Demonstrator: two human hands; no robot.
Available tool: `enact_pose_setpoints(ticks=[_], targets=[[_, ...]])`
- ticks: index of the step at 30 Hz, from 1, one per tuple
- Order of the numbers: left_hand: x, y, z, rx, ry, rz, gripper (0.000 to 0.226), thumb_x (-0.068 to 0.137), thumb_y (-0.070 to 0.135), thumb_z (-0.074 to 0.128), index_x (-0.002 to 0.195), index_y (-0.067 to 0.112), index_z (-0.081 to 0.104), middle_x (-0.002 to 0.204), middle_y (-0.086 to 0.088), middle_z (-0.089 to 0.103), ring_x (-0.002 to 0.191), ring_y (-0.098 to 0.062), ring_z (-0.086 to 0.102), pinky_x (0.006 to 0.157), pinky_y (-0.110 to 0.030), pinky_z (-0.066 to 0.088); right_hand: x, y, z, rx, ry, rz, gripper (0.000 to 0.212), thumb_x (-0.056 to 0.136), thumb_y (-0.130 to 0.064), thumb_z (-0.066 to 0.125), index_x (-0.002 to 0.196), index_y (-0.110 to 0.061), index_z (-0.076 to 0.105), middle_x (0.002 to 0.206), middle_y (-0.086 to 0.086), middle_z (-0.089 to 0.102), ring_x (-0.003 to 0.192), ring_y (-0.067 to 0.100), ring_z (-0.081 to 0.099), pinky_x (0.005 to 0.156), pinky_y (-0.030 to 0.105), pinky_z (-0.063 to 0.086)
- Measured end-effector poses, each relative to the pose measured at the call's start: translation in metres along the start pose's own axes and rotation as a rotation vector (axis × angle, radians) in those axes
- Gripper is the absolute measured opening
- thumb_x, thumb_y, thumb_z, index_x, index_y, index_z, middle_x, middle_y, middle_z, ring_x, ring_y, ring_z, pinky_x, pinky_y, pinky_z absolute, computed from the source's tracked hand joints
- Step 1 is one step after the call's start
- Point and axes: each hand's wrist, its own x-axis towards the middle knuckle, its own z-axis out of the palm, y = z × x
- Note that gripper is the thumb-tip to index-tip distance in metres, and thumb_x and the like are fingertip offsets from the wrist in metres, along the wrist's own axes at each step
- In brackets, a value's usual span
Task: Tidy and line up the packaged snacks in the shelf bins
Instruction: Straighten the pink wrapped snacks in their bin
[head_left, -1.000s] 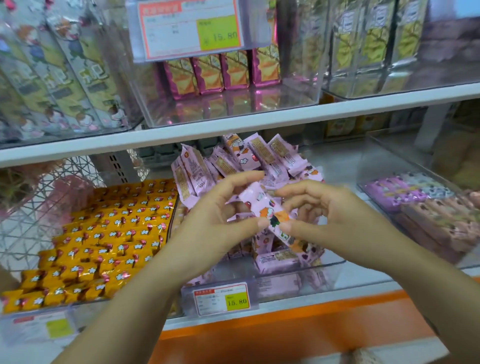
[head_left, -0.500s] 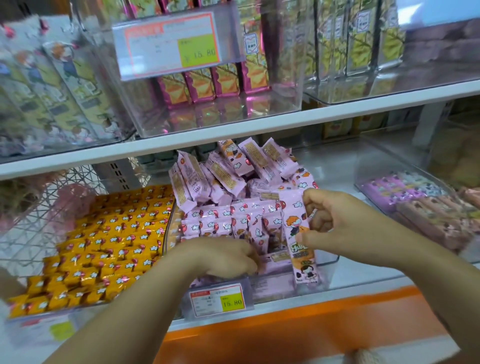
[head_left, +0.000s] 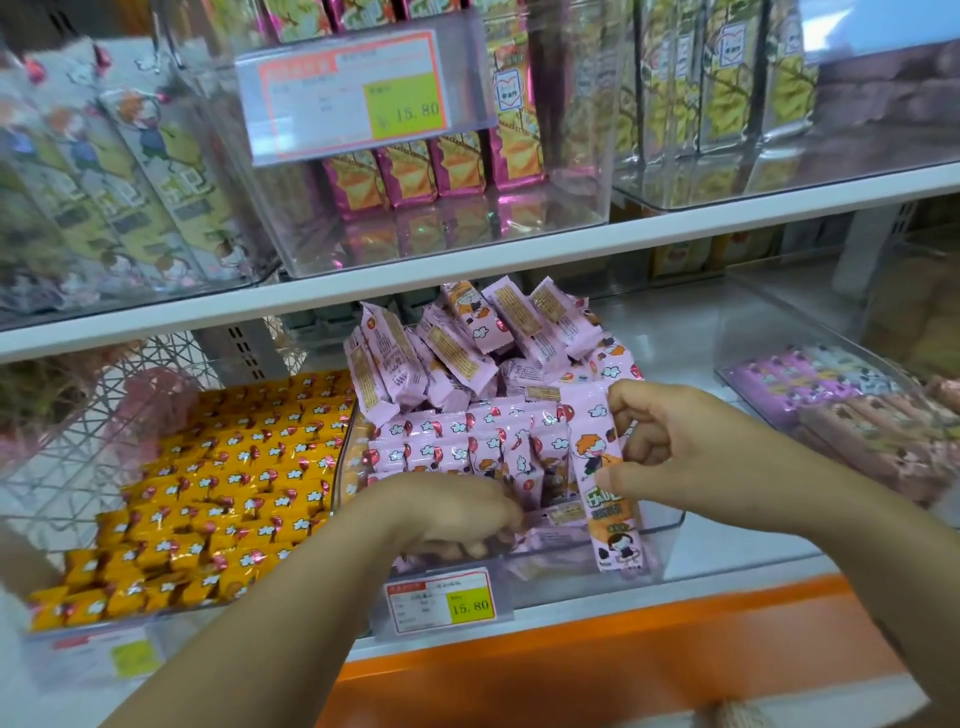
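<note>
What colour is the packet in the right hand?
Pink, with white clouds: the snack packet shows best in the head view.

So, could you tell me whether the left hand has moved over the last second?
Yes. The left hand has dropped toward the price tag, into the front of the pink-snack bin.

**Mia:** Where is the left hand (head_left: 457, 512)?
**Tom:** Low in the middle, with its back up. Its fingers point down. They look blurry, so I can't tell if they hold anything.
**Mia:** And its arm?
**Tom:** The left arm (head_left: 249, 629) is bare and comes up from the bottom left.
**Mia:** And the right hand (head_left: 675, 447)?
**Tom:** A bit higher, on the right. It pinches a pink snack packet (head_left: 592, 452), pointer finger on top and thumb lower down.
**Mia:** And that arm?
**Tom:** The right arm (head_left: 857, 525) is bare too and comes in from the right edge. The hands are near each other but apart.
</note>
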Motion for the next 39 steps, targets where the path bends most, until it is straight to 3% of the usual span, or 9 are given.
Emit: enact_pose_setpoints(ticks=[5, 10, 14, 19, 21, 27, 31, 35, 39], targets=[[-0.017, 0.013, 0.001, -0.086, -0.026, 0.106, 0.018, 0.096, 0.033, 0.051, 0.109, 0.021, 0.056, 0.080, 0.004, 0.058, 0.066, -0.008, 0.055, 0.054, -0.017, 0.039, 0.000, 0.002, -0.001, 0.019, -0.007, -0.005, 0.025, 0.076, -0.024, 0.071, 0.072, -0.030, 0.048, 0.056, 0.004, 0.046, 0.054, 0.017, 0.040, 0.054, 0.033, 0.035], [-0.029, 0.025, 0.012, -0.123, 0.030, 0.267, 0.021, 0.085, 0.052, 0.060, 0.098, 0.036, 0.061, 0.103, -0.003, 0.072, 0.092, -0.018, 0.070, 0.094, -0.039, 0.051, 0.000, 0.003, -0.001, 0.049, 0.012, -0.018, 0.020, 0.070, -0.028, 0.072, 0.076, -0.028, 0.053, 0.063, -0.002, 0.059, 0.059, 0.025, 0.051, 0.060, 0.041, 0.046], [-0.031, 0.031, 0.019, -0.111, 0.067, 0.332, 0.018, 0.091, 0.039, 0.060, 0.103, 0.026, 0.065, 0.093, -0.005, 0.072, 0.079, -0.015, 0.069, 0.078, -0.030, 0.056, -0.001, 0.003, -0.004, 0.032, 0.042, -0.039, 0.022, 0.077, -0.016, 0.072, 0.079, -0.028, 0.053, 0.060, -0.015, 0.057, 0.056, 0.004, 0.050, 0.061, 0.028, 0.043], [-0.040, 0.041, 0.015, -0.202, 0.177, 0.435, 0.022, 0.098, 0.010, 0.048, 0.084, 0.020, 0.061, 0.090, -0.018, 0.070, 0.061, -0.003, 0.064, 0.074, -0.024, 0.055, 0.000, 0.002, -0.006, 0.126, 0.129, -0.065, 0.036, 0.080, -0.020, 0.068, 0.109, -0.036, 0.054, 0.091, -0.001, 0.069, 0.075, 0.029, 0.059, 0.063, 0.033, 0.050], [-0.043, 0.044, 0.014, -0.178, 0.166, 0.459, 0.011, 0.097, 0.012, 0.051, 0.093, 0.017, 0.061, 0.087, -0.011, 0.068, 0.066, -0.007, 0.065, 0.076, -0.026, 0.055, 0.001, 0.003, -0.006, 0.178, 0.164, -0.070, 0.035, 0.081, -0.014, 0.066, 0.105, -0.035, 0.054, 0.092, -0.004, 0.069, 0.073, 0.025, 0.059, 0.059, 0.024, 0.046], [-0.038, 0.049, 0.027, 0.213, 0.315, 0.398, 0.035, 0.091, 0.035, 0.061, 0.123, 0.022, 0.060, 0.084, 0.012, 0.052, 0.069, -0.002, 0.049, 0.057, -0.007, 0.036, 0.005, 0.004, -0.007, 0.181, 0.214, -0.032, 0.031, 0.081, -0.008, 0.067, 0.105, -0.026, 0.058, 0.091, 0.006, 0.069, 0.085, 0.037, 0.064, 0.078, 0.049, 0.051], [-0.035, 0.049, 0.038, 0.246, 0.533, 0.492, 0.017, 0.094, 0.026, 0.057, 0.102, 0.017, 0.069, 0.097, 0.006, 0.055, 0.079, -0.013, 0.057, 0.072, -0.024, 0.045, 0.003, 0.002, -0.010, 0.224, 0.235, -0.045, 0.026, 0.084, 0.001, 0.061, 0.100, -0.019, 0.057, 0.072, -0.013, 0.066, 0.065, 0.005, 0.065, 0.062, 0.013, 0.048], [-0.060, 0.049, 0.027, -0.115, 0.593, 0.512, 0.014, 0.099, 0.021, 0.047, 0.092, 0.017, 0.059, 0.067, 0.001, 0.066, 0.041, -0.004, 0.055, 0.045, -0.018, 0.041, 0.003, 0.001, -0.012, 0.342, 0.280, -0.034, 0.026, 0.087, 0.003, 0.057, 0.107, -0.014, 0.057, 0.072, -0.010, 0.064, 0.049, 0.000, 0.055, 0.047, 0.009, 0.038], [-0.087, 0.037, 0.009, -0.643, 0.487, 0.611, 0.012, 0.097, 0.015, 0.048, 0.089, 0.012, 0.057, 0.098, -0.014, 0.069, 0.078, -0.022, 0.072, 0.074, -0.038, 0.059, 0.003, 0.002, -0.012, 0.517, 0.268, 0.005, 0.028, 0.072, -0.016, 0.060, 0.100, -0.012, 0.059, 0.062, -0.006, 0.058, 0.052, 0.009, 0.048, 0.050, 0.023, 0.033]])
